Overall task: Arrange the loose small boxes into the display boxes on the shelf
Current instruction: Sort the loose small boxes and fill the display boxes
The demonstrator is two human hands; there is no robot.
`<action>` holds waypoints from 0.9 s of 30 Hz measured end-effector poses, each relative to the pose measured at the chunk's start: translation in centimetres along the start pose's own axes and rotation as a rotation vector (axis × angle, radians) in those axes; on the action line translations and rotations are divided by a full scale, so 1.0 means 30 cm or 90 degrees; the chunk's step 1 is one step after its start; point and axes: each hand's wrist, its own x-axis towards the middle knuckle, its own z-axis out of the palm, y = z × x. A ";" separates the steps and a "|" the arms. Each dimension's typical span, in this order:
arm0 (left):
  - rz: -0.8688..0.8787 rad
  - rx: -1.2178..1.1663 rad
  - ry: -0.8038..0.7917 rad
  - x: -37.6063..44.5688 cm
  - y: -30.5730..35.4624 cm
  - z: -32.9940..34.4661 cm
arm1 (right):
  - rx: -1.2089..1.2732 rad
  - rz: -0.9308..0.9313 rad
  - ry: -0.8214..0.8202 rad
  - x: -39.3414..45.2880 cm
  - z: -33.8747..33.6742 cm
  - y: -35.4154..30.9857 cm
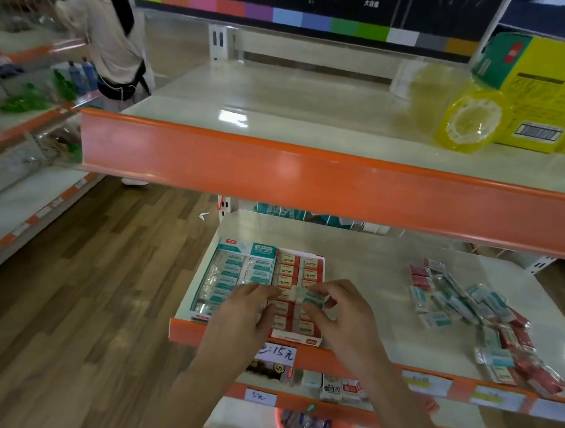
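Two display boxes stand side by side at the left end of the middle shelf (pixel 372 268): a teal display box (pixel 241 266) and a red display box (pixel 304 267), both holding rows of small boxes. My left hand (pixel 243 317) and my right hand (pixel 339 314) hover over the front of the red display box, both pinching one small teal-and-white box (pixel 305 296) between the fingertips. A loose pile of teal and red small boxes (pixel 470 306) lies on the shelf to the right.
An orange-edged upper shelf (pixel 305 174) overhangs the work area, with a yellow carton (pixel 533 86) and a yellow roll (pixel 467 124) on it. A person (pixel 115 43) stands at the far left by another rack. Lower shelves hold more goods.
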 end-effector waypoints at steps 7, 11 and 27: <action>-0.084 0.180 0.010 -0.018 -0.130 -0.095 | -0.026 -0.063 -0.079 0.042 0.115 -0.117; -0.129 0.204 0.005 -0.031 -0.146 -0.099 | -0.066 -0.091 -0.081 0.067 0.169 -0.177; -0.128 0.158 -0.006 0.014 -0.119 -0.034 | -0.087 -0.113 -0.101 0.068 0.196 -0.172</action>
